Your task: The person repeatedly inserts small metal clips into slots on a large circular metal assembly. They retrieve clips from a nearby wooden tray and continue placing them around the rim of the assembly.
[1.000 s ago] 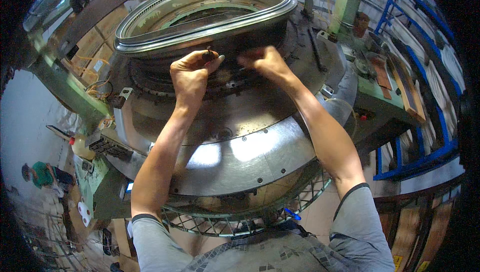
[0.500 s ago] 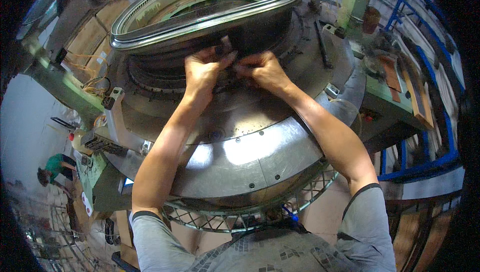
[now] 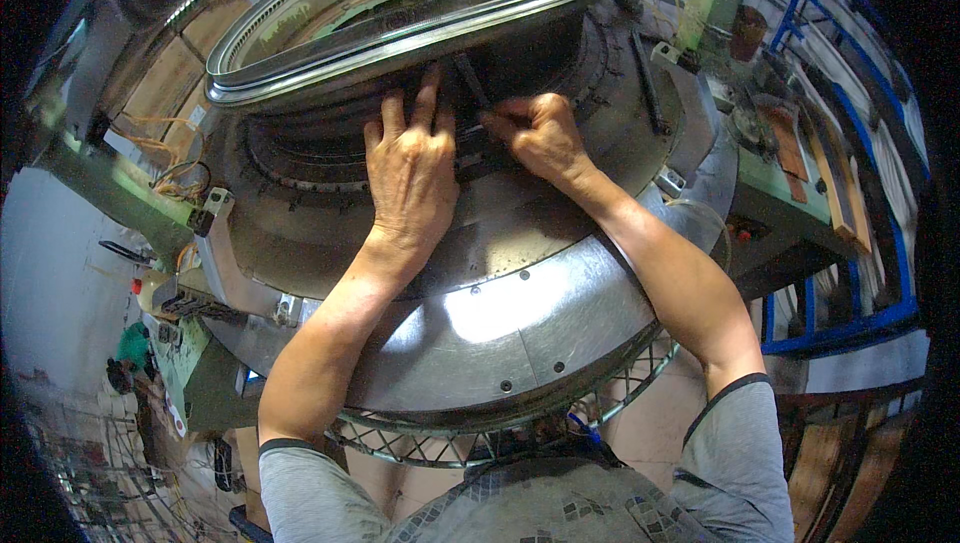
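Observation:
A large round metal machine (image 3: 600,293) stands in front of me, its polished front plates bright with glare. Over its middle sits a shiny ring (image 3: 400,48) with a grooved rim. My left hand (image 3: 412,173) lies back-up just under the ring's near edge, fingers stretched and apart, fingertips against the dark part below it. To its right, my right hand (image 3: 548,138) pinches a thin, flat greyish strip (image 3: 470,81) that slants up toward the ring. Shadow hides the strip's far end and whatever the left fingertips touch; its exact kind cannot be made out.
A dark rod (image 3: 648,83) lies on the machine at right. Beyond it are a green side table (image 3: 780,183) and a blue rack (image 3: 850,333) with pale rolls. Green beams (image 3: 140,198) and loose wires (image 3: 180,178) flank the left. Another person in green (image 3: 133,345) bends far left.
My left hand has opened from a pinch to stretched fingers and turned back-up. The strip now shows in my right hand's pinch, which has shifted slightly right. The view has moved a little.

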Demonstrator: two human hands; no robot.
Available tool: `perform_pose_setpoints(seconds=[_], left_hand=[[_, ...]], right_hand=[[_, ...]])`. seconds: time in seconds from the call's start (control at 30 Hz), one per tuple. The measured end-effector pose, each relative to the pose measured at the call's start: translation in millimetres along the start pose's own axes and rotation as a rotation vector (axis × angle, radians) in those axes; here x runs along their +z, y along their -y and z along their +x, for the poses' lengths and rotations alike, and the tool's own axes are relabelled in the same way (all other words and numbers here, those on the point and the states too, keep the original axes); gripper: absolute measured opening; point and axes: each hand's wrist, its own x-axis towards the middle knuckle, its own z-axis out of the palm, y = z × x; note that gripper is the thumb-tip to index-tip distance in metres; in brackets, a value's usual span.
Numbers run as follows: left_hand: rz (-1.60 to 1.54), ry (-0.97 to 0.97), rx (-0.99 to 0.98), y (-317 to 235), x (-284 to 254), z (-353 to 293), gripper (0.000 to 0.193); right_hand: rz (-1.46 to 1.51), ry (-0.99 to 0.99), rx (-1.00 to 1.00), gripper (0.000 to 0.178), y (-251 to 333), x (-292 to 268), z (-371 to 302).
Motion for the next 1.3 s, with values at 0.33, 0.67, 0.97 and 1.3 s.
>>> perform_pose_setpoints(seconds=[0.33,0.67,0.97,1.3], left_hand=[[-0.051,0.034,-0.006,-2,-4,-3,0.058],[-0.132,0.060,0.062,0,4,-5,0.047],[-0.152,0.070,0.067,-4,0,-5,0.046],[-0.128,0.081,0.072,-5,-3,-5,0.045]], right_hand=[[0.013,-0.007,-0.003,0.019,8,-1,0],[0.055,0.020,0.075,0.022,5,1,1],[0.023,-0.020,-0.021,0.015,10,-1,-1],[0.029,0.003,0.031,0.017,12,-2,0]])
